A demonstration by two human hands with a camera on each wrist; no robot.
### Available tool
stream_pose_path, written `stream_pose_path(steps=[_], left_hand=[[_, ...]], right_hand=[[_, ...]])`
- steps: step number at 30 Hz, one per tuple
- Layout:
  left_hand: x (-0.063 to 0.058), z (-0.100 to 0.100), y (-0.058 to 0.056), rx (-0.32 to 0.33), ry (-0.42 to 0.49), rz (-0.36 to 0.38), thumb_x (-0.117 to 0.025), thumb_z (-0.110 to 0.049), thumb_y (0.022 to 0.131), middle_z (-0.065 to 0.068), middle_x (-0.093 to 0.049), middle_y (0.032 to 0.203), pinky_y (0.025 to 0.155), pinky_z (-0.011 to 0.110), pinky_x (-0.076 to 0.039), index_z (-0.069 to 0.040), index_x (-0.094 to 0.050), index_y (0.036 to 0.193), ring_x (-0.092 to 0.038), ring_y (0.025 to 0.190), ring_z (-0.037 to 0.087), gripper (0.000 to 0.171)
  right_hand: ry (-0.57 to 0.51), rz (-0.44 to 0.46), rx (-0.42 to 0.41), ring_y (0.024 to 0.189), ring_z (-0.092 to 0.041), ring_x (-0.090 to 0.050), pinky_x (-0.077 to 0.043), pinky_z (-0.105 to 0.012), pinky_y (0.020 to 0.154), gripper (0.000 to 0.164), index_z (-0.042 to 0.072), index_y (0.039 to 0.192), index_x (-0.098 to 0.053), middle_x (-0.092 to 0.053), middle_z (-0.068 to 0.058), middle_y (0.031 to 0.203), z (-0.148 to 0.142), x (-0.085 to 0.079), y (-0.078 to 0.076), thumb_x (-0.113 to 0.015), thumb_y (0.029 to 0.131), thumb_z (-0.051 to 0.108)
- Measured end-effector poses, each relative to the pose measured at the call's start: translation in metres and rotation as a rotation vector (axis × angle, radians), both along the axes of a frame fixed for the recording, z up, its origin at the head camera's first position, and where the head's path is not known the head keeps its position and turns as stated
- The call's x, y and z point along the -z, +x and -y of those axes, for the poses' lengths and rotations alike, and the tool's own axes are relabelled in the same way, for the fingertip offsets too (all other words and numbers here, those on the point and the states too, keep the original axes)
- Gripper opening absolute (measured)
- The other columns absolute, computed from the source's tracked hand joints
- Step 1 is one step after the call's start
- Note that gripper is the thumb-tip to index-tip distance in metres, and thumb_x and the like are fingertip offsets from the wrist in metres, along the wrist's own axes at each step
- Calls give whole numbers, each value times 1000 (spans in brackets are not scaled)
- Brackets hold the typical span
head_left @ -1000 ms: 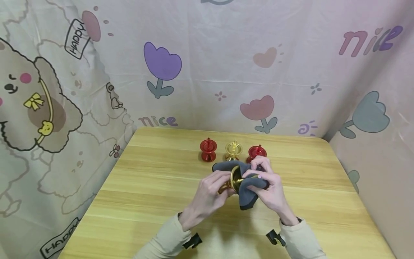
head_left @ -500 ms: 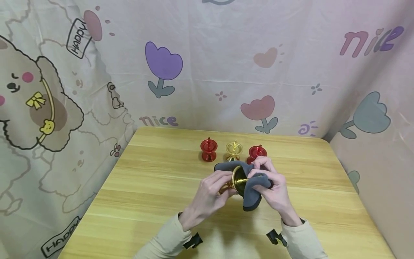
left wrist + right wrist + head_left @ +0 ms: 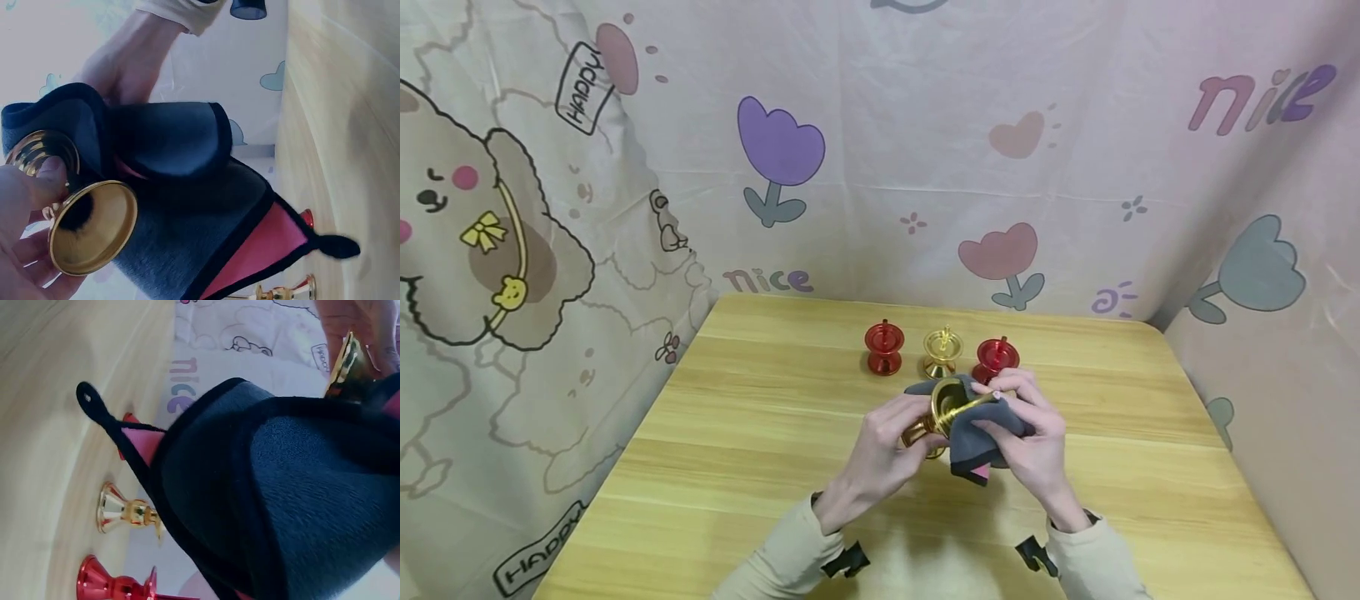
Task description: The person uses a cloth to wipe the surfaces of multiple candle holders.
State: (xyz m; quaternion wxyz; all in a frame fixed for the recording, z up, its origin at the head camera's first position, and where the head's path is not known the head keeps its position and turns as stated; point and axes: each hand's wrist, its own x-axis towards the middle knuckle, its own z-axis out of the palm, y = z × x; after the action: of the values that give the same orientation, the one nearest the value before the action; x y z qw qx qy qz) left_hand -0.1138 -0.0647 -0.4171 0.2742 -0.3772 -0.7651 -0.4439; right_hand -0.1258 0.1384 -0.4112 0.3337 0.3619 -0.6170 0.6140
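My left hand (image 3: 887, 446) grips a gold candle holder (image 3: 946, 400) by its stem, tilted with its dish facing up and to the right. The left wrist view shows the hollow underside of its flared foot (image 3: 94, 228), with the left thumb near the dish. My right hand (image 3: 1037, 442) pinches a dark grey cloth (image 3: 976, 437) around the holder's thin centre spike, whose tip shows. Pink backing and a black hanging loop (image 3: 337, 245) are visible on the cloth. In the right wrist view the cloth (image 3: 325, 487) hides most of the right hand.
Behind the hands a red candle holder (image 3: 883, 342), a gold one (image 3: 942, 346) and another red one (image 3: 997, 357) stand in a row on the wooden table (image 3: 760, 400). A printed fabric backdrop (image 3: 880, 150) surrounds the table.
The cloth has shifted along the spike and its lower flap has swung left, baring some pink. The gold holder's dish has tipped slightly upward, and the spike tip is exposed again.
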Motion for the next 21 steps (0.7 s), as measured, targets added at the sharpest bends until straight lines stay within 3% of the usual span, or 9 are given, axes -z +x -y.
stream_pose_path(steps=[3, 6, 8, 15, 21], left_hand=[[1, 0, -1, -1, 19, -6, -83, 1, 77, 12, -75, 105, 72, 13, -56, 0, -70, 110, -69, 89, 17, 35], [3, -1, -1, -12, 38, -24, -82, 1, 77, 13, -74, 107, 72, 14, -55, 0, -70, 112, -69, 89, 17, 37], [3, -1, -1, -21, 44, -34, -82, 2, 77, 13, -74, 109, 75, 15, -56, 1, -70, 113, -69, 92, 19, 38], [3, -1, 1, -51, 43, -25, -81, 5, 76, 13, -72, 106, 66, 9, -51, 0, -69, 110, -64, 84, 15, 36], [3, 1, 0, 1, 90, 30, -79, 10, 76, 15, -73, 104, 68, 15, -55, 1, -70, 110, -67, 87, 20, 37]], right_hand=[[2, -53, 122, 104, -17, -62, -49, -24, 99, 22, -9, 92, -76, -72, -12, 91, 2, -2, 2, -85, 79, 6], [79, -175, 273, 95, -19, -64, -52, -20, 95, 28, -7, 84, -76, -71, -18, 85, 5, -4, 3, -84, 83, 20], [131, -243, 316, 94, -21, -64, -52, -19, 96, 31, -7, 83, -76, -69, -21, 84, 7, -5, 5, -80, 88, 24], [220, -247, 174, 104, -26, -62, -48, -23, 105, 24, -4, 92, -76, -68, -22, 95, 6, -8, 13, -72, 94, 20], [303, -287, 61, 103, -25, -62, -48, -23, 106, 26, -4, 100, -76, -69, -22, 98, 1, -13, 14, -74, 92, 21]])
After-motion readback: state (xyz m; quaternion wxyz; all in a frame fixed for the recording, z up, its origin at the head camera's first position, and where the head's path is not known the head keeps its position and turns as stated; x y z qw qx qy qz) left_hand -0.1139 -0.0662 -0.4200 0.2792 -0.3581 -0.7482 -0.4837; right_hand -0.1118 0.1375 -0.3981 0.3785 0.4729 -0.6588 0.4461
